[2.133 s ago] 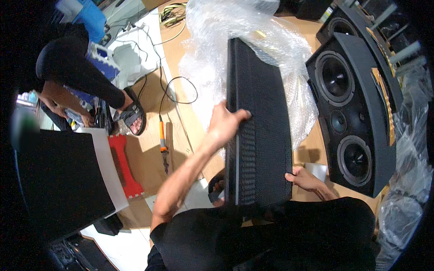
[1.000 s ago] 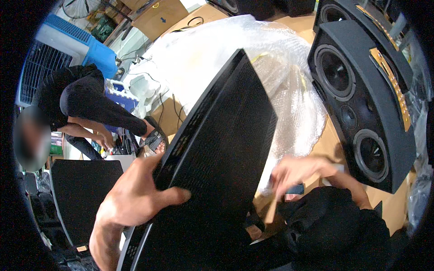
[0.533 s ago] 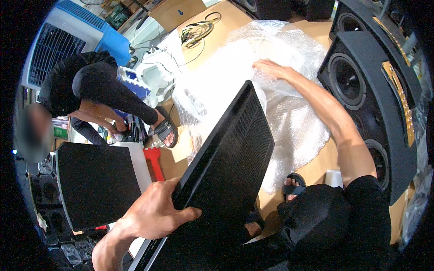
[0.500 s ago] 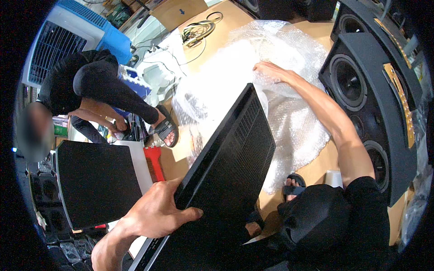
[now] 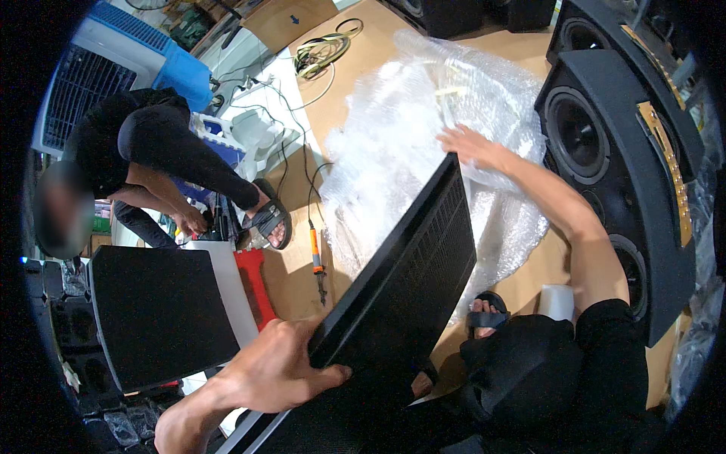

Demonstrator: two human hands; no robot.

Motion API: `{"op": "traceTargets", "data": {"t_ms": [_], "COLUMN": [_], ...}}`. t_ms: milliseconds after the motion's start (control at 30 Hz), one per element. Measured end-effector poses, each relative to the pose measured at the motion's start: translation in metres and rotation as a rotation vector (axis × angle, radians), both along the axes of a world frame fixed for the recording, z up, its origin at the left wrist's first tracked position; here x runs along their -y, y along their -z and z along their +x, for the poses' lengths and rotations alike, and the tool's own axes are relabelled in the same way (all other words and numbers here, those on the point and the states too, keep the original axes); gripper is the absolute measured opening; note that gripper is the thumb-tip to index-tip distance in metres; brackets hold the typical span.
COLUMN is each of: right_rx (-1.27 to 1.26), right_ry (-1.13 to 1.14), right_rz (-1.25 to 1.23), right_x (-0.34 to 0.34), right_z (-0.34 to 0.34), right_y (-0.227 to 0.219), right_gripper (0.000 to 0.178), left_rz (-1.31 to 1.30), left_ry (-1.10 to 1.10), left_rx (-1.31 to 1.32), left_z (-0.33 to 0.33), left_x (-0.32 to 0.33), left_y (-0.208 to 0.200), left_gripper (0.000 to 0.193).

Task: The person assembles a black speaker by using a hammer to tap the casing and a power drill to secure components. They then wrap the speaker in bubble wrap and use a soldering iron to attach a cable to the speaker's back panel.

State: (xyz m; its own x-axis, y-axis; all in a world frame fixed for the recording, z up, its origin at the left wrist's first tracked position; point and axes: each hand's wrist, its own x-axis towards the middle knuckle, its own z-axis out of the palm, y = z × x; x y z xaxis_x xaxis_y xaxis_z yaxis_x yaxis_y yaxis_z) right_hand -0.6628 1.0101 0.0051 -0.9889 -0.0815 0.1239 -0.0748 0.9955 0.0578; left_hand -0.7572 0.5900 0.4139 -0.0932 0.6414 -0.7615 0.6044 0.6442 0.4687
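Observation:
My left hand [image 5: 274, 369] is closed on the near edge of a black metal equipment case [image 5: 412, 261], thumb on its broad side. The case stands tilted on edge, with rows of small vent holes in its side; its near end runs out of view. Beyond it, a large crumpled sheet of clear bubble wrap [image 5: 386, 151] is spread over the floor. My right hand [image 5: 473, 145] reaches over the wrap beside the case's far top corner, fingers stretched out and apart. Whether the fingertips touch the wrap is hard to tell.
A soldering iron [image 5: 315, 257] with an orange handle lies left of the case. Large black speakers [image 5: 578, 132] stand at right; a black-fronted cabinet [image 5: 162, 310] is at left. Another person [image 5: 155, 144] bends over tools. Coiled cable [image 5: 321, 57] lies at the back.
The case has shifted slightly right in my left hand. My right hand has moved a little right and nearer, its fingers now spread. Bubble wrap has drawn back, showing the soldering iron; glare has faded.

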Motion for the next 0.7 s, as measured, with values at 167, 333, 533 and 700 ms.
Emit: {"op": "traceTargets", "data": {"t_ms": [167,333,533,700], "right_rx": [-0.143,0.254,0.187,-0.469], "right_ry": [0.004,0.069,0.642,0.856], "right_rz": [0.307,-0.240,-1.223,-0.615], "right_x": [0.052,0.213,0.222,0.160], "right_z": [0.106,0.190,0.210,0.142], "right_y": [0.062,-0.046,-0.076,-0.105], "right_gripper": [0.041,0.027,0.037,0.077], "left_rz": [0.243,0.596,0.778,0.789], "left_ry": [-0.329,-0.740,-0.726,-0.796], "left_rx": [-0.065,-0.387,-0.411,-0.377], "left_z": [-0.004,-0.016,-0.036,-0.058], "left_x": [0.000,-0.016,-0.047,-0.056], "left_y": [-0.040,-0.048,-0.060,-0.036], "left_gripper": [0.049,0.068,0.049,0.077]}}
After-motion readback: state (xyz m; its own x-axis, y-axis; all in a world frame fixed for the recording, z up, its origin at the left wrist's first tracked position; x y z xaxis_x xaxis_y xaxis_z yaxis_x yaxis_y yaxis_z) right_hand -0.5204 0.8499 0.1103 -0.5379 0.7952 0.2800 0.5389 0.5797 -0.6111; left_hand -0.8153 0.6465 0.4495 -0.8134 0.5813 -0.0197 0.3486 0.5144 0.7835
